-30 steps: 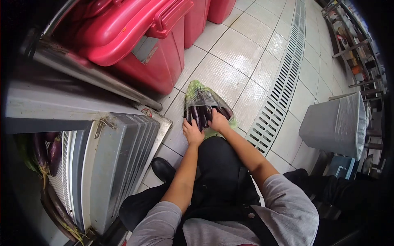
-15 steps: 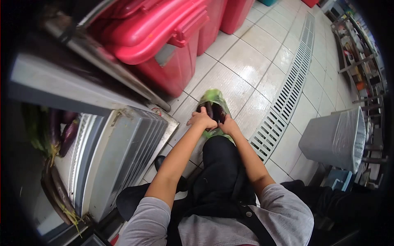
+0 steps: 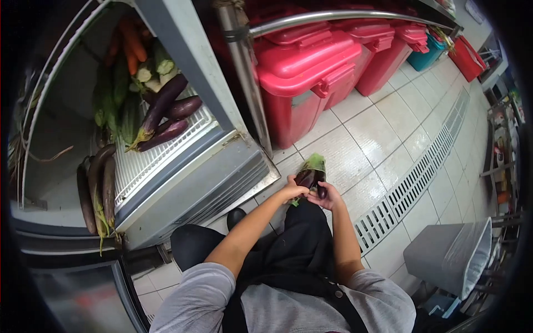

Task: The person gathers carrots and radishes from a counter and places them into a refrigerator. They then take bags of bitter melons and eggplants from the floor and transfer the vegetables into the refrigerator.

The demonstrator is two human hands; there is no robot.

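Observation:
Just beyond my knees is a clear plastic bag (image 3: 316,161), greenish at its far end. Dark purple eggplants (image 3: 308,178) show in its near part. My left hand (image 3: 292,189) is closed round the left side of the bag and its eggplants. My right hand (image 3: 330,196) grips from the right, fingers curled at the end of one eggplant. The two hands almost meet at the near end, and some fingertips are hidden behind the bundle.
An open fridge at left holds loose eggplants (image 3: 161,108) on a white wire rack (image 3: 145,161), carrots (image 3: 132,47) and green vegetables. Red lidded bins (image 3: 294,105) stand ahead. A floor drain grate (image 3: 411,188) and a lined grey bin (image 3: 444,258) lie right.
My view has swung left, showing more of the fridge and its vegetables. My hands have shifted on the bag and sit closer together at its near end.

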